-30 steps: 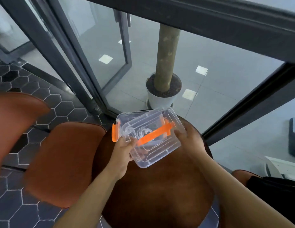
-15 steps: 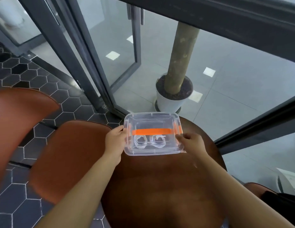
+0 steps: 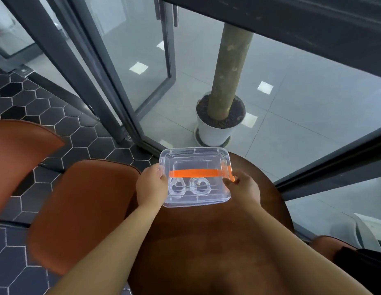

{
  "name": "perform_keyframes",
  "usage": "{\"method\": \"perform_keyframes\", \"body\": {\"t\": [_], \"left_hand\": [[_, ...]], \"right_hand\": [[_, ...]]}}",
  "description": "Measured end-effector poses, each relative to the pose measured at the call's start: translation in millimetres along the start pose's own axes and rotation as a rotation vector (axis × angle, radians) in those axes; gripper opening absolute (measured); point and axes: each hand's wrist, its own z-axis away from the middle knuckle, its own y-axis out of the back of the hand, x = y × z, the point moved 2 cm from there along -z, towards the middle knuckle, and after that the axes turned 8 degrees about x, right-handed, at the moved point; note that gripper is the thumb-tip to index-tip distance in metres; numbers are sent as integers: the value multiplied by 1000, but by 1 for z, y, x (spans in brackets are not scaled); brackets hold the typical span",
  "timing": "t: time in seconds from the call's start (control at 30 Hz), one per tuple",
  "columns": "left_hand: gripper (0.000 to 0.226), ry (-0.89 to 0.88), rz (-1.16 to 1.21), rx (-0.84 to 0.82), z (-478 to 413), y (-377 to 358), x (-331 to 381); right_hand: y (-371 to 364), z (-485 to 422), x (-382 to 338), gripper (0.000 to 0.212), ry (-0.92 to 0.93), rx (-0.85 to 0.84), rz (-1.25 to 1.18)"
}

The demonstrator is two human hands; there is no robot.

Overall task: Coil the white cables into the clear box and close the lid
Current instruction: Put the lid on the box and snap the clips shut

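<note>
From the head camera, the box [image 3: 198, 201] sits flat on the far edge of the round table [image 3: 206, 248], with its lid [image 3: 194, 158] on top and the orange handle [image 3: 194, 173] lying across it. The white cables [image 3: 190, 186] are inside the box, in two loose coils side by side under the near half of the lid.

The left hand [image 3: 151, 187] grips the left end of the box, thumb on the lid's rim. The right hand [image 3: 244, 188] holds the right end, fingertips curled at the orange latch [image 3: 230, 176].

The coiling looks done and the lid looks seated. What may be left is pressing the side latches home; whether either one is already clipped cannot be told from here.

A second ago the box was lifted and tilted between the same two hands, with the handle running slantwise. Half a second ago it was already level on the table. Since then it has barely moved, and both hands have kept their places at its ends.

Left of the box stands a brown chair [image 3: 83, 209], and beyond it, behind glass, a white plant pot [image 3: 215, 135].
</note>
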Motion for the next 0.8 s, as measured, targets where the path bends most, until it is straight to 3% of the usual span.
{"method": "perform_keyframes", "body": {"t": [0.17, 0.37, 0.6, 0.8], "left_hand": [[20, -64, -128, 32, 4, -4, 6], [2, -82, -170, 28, 9, -9, 0], [26, -55, -158, -10, 16, -17, -9], [48, -149, -234, -11, 23, -19, -9]], "right_hand": [[-7, -5, 1, 36, -18, 0, 18], [-8, -2, 1, 41, 52, 4, 63], [-5, 7, 7, 48, 92, -32, 60], [-6, 6, 11, 49, -3, -103, -18]]}}
